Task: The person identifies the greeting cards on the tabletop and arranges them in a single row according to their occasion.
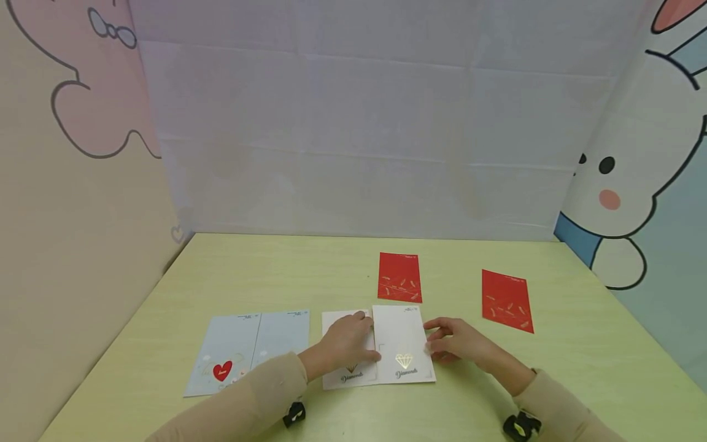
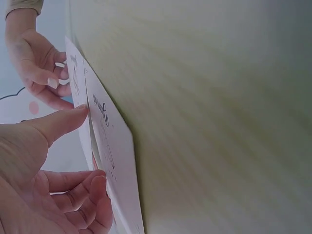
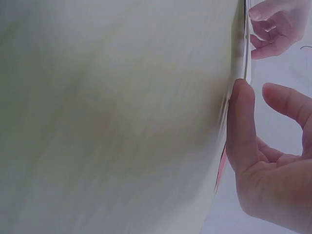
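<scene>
Two white cards, each printed with a gold diamond and the word "Diamonds", lie side by side in the head view. My left hand [image 1: 346,344] rests over the left white card [image 1: 331,374], covering part of its diamond. In the left wrist view its thumb [image 2: 68,122] touches the seam between the cards, and its other fingers bend at the cards' far part. At the outer edge of the right white card [image 1: 403,331] is my right hand [image 1: 455,341]. Its fingertips meet that edge, while the right wrist view shows the thumb [image 3: 285,100] apart from the card.
Two pale blue cards [image 1: 282,334] lie side by side on the left, one with a red heart. Behind the white cards lies a red card [image 1: 399,277], with another red card [image 1: 507,301] farther right. The table [image 1: 276,270] ends at a white cloth backdrop [image 1: 359,141].
</scene>
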`<state>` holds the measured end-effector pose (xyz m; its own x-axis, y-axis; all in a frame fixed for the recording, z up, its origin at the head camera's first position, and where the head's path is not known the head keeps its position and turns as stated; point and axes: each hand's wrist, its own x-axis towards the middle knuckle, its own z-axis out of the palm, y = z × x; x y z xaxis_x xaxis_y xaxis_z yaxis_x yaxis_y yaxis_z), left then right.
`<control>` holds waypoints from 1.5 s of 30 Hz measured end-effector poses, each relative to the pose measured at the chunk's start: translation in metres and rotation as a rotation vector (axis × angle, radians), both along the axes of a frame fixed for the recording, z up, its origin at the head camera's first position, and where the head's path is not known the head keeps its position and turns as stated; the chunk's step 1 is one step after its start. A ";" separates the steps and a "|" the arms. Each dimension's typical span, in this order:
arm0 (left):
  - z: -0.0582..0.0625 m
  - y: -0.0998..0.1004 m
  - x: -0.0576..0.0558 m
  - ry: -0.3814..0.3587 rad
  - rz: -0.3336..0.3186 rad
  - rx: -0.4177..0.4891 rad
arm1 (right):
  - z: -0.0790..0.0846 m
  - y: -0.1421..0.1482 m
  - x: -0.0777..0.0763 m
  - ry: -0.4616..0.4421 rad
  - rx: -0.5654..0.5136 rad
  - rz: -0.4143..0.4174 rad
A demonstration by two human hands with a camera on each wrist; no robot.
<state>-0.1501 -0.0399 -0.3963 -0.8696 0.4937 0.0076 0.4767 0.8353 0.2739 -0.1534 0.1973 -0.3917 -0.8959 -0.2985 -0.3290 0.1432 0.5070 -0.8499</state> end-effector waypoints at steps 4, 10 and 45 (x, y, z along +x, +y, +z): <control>-0.004 0.001 -0.002 -0.016 0.006 0.008 | 0.002 -0.001 0.001 -0.001 0.005 -0.006; -0.007 -0.001 -0.004 -0.022 0.009 0.026 | 0.001 -0.001 0.000 0.011 0.013 0.007; -0.006 -0.007 -0.004 0.040 -0.074 0.002 | 0.002 -0.005 0.003 0.034 0.060 0.033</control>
